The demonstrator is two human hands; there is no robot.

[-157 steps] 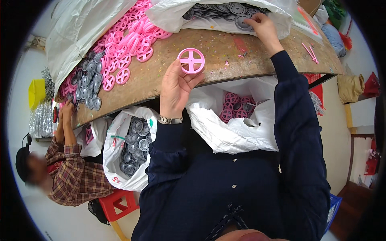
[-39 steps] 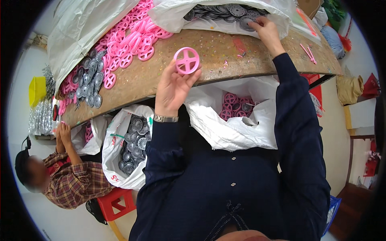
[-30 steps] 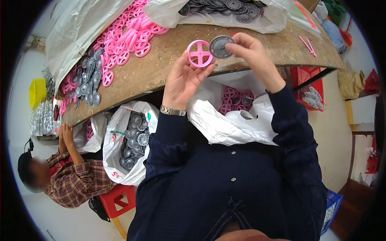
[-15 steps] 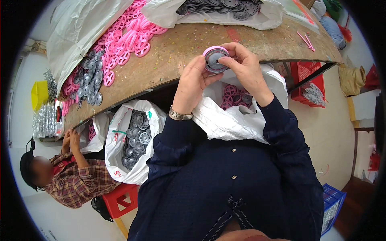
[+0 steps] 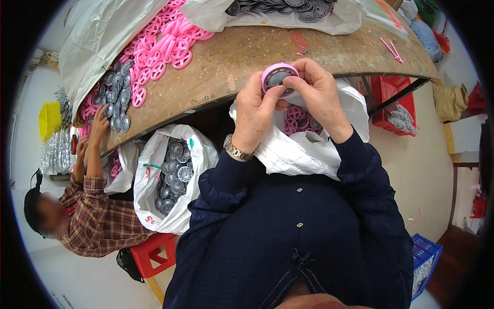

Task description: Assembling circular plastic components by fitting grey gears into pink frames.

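Observation:
A toy wheel, a grey hubcap disc (image 5: 277,78) inside a pink ring (image 5: 265,81), is held up between both hands at the table's front edge. My left hand (image 5: 256,104) grips it from the left and below, thumb against the lower part of the disc. My right hand (image 5: 320,92) holds the right side, its thumb pressed on the disc's face and its fingers behind. Directly below my hands, an open white sack (image 5: 296,157) contains pink rings fitted with grey discs (image 5: 297,119). Part of the wheel's rim is hidden by my fingers.
Pink rings (image 5: 170,46) and grey discs (image 5: 119,95) lie heaped on the wooden table (image 5: 242,56). More discs (image 5: 307,10) lie at the back. A white bag of grey discs (image 5: 177,170) stands left. A co-worker (image 5: 98,216) sits farther left; a red crate (image 5: 396,98) is right.
The wheel has shifted slightly right and down, and my left thumb now presses on the disc's face. The co-worker's hand has reached up to the grey discs on the table.

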